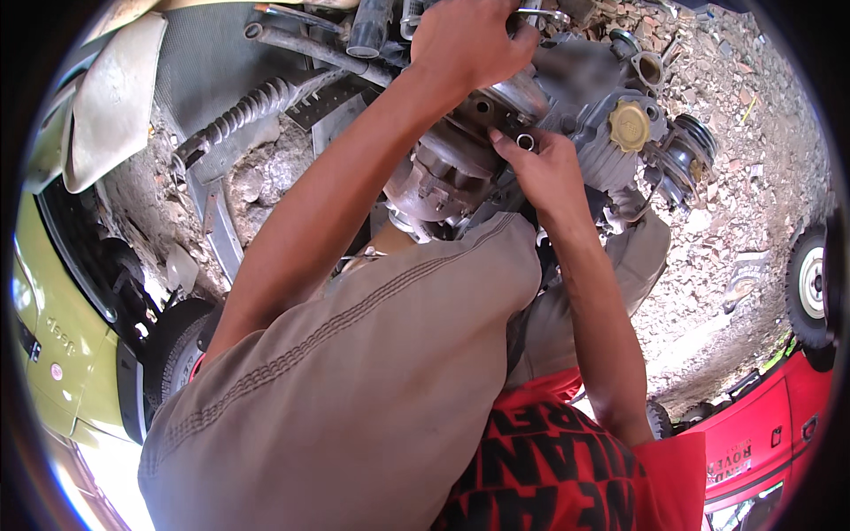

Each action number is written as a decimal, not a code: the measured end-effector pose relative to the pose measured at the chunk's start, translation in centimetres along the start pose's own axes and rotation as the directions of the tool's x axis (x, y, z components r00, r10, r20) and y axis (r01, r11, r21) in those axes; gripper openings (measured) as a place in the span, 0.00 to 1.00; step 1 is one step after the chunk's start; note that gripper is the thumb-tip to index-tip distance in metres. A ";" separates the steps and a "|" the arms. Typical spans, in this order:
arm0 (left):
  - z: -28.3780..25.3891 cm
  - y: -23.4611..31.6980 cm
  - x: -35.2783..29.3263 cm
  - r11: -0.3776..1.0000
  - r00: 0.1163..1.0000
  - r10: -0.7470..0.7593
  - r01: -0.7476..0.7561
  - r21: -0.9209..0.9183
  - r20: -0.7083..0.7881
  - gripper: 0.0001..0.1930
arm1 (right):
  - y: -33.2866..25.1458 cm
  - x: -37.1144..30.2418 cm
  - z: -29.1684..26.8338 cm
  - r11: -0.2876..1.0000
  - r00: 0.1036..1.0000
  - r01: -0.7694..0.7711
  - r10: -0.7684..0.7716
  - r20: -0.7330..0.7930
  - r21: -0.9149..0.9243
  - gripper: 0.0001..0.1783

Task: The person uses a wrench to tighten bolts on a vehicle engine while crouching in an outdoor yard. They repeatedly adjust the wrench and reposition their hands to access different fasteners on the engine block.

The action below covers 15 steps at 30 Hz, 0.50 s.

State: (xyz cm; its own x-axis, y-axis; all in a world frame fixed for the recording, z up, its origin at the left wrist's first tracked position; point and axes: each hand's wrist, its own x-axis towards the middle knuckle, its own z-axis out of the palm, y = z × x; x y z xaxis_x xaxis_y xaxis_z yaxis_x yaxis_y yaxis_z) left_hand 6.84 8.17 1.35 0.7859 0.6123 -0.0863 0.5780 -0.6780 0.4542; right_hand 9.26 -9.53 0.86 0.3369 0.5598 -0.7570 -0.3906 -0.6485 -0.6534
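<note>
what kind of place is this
Probably an outdoor vehicle repair yard. Both hands, left hand and right hand, work on a bare engine sitting over stony ground, with a yellow-green vehicle and a red vehicle parked close by.

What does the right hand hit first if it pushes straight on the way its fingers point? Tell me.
The right hand points up and left; its fingertips already sit by a small metal sleeve on the engine. Straight on, it likely meets the round housing beneath the left hand, though depth is unclear.
</note>
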 end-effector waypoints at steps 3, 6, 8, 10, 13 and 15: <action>0.2 -0.1 -0.3 1.000 1.000 0.003 -0.004 -0.025 -0.024 0.16 | 0.5 -0.3 0.2 1.000 0.999 0.018 -0.017 -0.039 0.026 0.21; 0.4 -0.2 -0.2 0.999 0.999 -0.001 -0.001 -0.043 -0.048 0.16 | 0.0 -0.5 -0.3 0.998 1.000 -0.020 0.021 -0.003 0.059 0.19; 0.3 -0.3 -0.5 0.999 0.999 -0.006 0.004 -0.049 -0.048 0.16 | 0.3 -0.5 -0.5 0.995 0.999 -0.039 0.036 0.031 0.090 0.18; 0.3 -0.4 -0.5 0.998 0.999 0.010 -0.013 -0.059 -0.050 0.16 | 0.8 -0.3 -0.7 0.994 0.998 -0.035 0.028 0.060 0.107 0.16; 0.3 -0.5 -0.7 0.997 0.997 0.034 -0.038 -0.062 -0.068 0.15 | 1.2 -0.1 -0.5 0.993 0.999 -0.010 0.006 0.037 0.118 0.14; 0.5 -0.7 -0.6 0.995 0.991 0.062 -0.071 -0.074 -0.119 0.15 | 0.6 0.0 -0.8 0.985 0.997 -0.060 0.049 0.067 0.162 0.14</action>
State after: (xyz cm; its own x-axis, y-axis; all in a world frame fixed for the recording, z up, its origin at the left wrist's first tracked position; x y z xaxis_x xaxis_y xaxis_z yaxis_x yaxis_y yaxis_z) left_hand 6.07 8.08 0.59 0.7886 0.6130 0.0487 0.5026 -0.6881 0.5234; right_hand 9.67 -10.32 0.51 0.2591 0.5604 -0.7866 -0.5438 -0.5885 -0.5983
